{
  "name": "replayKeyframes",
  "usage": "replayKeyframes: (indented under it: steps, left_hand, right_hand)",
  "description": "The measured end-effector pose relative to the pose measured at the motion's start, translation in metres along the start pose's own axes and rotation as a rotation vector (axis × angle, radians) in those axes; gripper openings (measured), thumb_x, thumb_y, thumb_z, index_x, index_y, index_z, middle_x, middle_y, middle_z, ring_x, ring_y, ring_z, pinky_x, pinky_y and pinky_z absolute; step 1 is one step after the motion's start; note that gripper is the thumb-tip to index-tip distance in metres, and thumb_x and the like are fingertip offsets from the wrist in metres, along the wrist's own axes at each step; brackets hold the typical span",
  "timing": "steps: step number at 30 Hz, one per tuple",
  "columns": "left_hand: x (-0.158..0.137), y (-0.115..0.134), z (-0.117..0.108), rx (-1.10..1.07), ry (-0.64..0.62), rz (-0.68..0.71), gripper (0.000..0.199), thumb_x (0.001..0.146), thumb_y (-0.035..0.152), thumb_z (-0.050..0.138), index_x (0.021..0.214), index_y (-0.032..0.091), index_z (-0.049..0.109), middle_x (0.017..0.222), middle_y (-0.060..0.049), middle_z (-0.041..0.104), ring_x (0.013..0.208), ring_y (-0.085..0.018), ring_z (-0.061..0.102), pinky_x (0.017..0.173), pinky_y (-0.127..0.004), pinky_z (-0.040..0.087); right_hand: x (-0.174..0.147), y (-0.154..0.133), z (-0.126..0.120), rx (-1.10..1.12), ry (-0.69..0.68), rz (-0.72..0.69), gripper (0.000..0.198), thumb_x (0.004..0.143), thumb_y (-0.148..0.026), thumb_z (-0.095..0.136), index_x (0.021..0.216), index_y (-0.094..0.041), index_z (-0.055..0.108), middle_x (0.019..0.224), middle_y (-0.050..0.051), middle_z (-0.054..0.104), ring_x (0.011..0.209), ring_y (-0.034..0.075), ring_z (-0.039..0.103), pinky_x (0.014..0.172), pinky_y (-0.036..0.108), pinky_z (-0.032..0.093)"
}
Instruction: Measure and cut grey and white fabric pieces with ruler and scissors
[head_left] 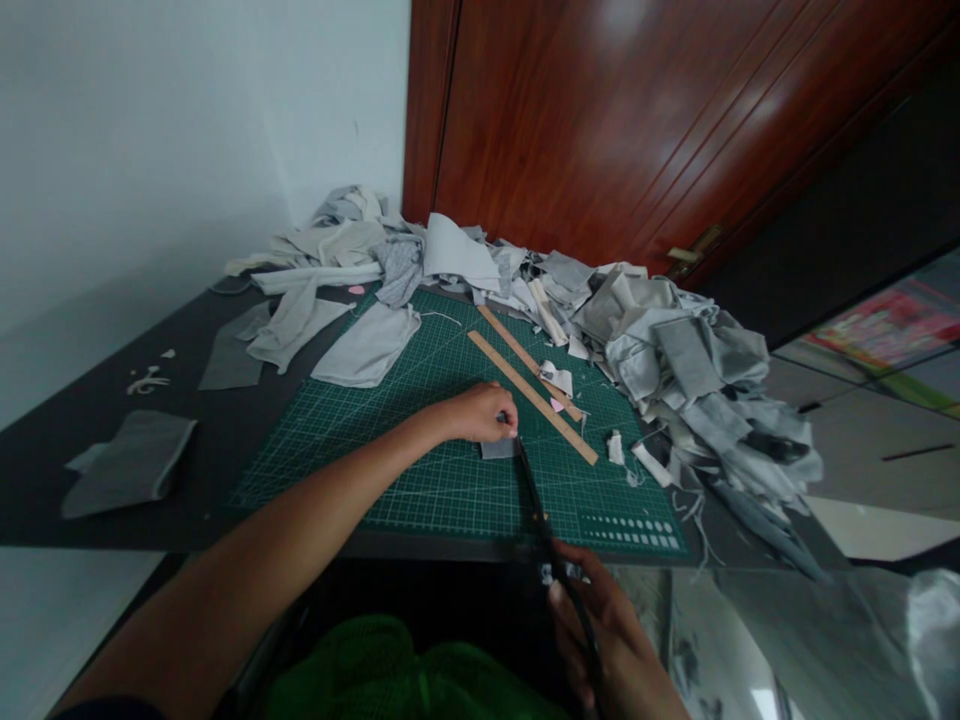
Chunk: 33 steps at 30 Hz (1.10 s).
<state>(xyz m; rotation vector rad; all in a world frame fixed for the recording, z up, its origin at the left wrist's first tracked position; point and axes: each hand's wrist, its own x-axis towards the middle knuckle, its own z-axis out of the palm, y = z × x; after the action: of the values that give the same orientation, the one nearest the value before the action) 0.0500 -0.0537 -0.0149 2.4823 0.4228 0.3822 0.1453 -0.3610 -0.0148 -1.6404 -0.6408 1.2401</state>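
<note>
My left hand [484, 412] is closed in a pinch over the green cutting mat [420, 480], at the edge of a small grey fabric piece [495, 450]. The fingers hide part of that piece. In my right hand [611, 635], below the table's front edge, is a pair of long black scissors [531, 485]. Their tip reaches up to the right side of the grey piece, close to my left fingertips. Whether the blades are apart cannot be made out. Two wooden rulers [532, 385] [517, 345] lie slantwise on the mat beyond my left hand.
Fabric scraps [637, 315] are heaped along the back and right of the dark table [225, 440]. A light fabric piece [367, 345] lies on the mat's far left. Folded grey cloth [135, 465] rests at the left. Behind stand a white wall [187, 130] and a brown wooden door [585, 110].
</note>
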Motion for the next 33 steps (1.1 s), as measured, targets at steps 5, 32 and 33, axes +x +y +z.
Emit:
replayKeyframes:
  steps: [5, 32, 33]
  left_hand:
    - [0.000, -0.002, 0.000, -0.004, -0.007, -0.010, 0.008, 0.081, 0.019, 0.071, 0.080, 0.018, 0.079, 0.084, -0.007, 0.073, 0.092, -0.023, 0.060, 0.085, -0.034, 0.044]
    - [0.001, -0.001, -0.001, 0.015, -0.017, -0.020, 0.009, 0.082, 0.018, 0.069, 0.080, 0.018, 0.079, 0.082, -0.005, 0.075, 0.088, -0.020, 0.062, 0.084, -0.031, 0.045]
    - [0.000, -0.001, -0.001, 0.014, -0.015, -0.021, 0.009, 0.082, 0.019, 0.069, 0.080, 0.018, 0.078, 0.083, -0.005, 0.075, 0.089, -0.020, 0.062, 0.085, -0.031, 0.045]
  right_hand:
    - [-0.001, -0.002, 0.001, 0.003, -0.023, 0.009, 0.072, 0.085, -0.065, 0.069, 0.137, -0.022, 0.044, 0.056, -0.011, 0.048, 0.038, 0.004, 0.032, 0.036, 0.015, 0.025]
    - [0.011, -0.002, -0.001, 0.050, -0.054, 0.031, 0.076, 0.082, -0.064, 0.072, 0.138, -0.021, 0.042, 0.052, -0.013, 0.045, 0.035, 0.006, 0.033, 0.033, 0.015, 0.028]
    - [0.011, -0.001, -0.001, 0.047, -0.061, 0.030, 0.077, 0.082, -0.065, 0.072, 0.138, -0.021, 0.041, 0.052, -0.013, 0.045, 0.035, 0.006, 0.034, 0.033, 0.015, 0.028]
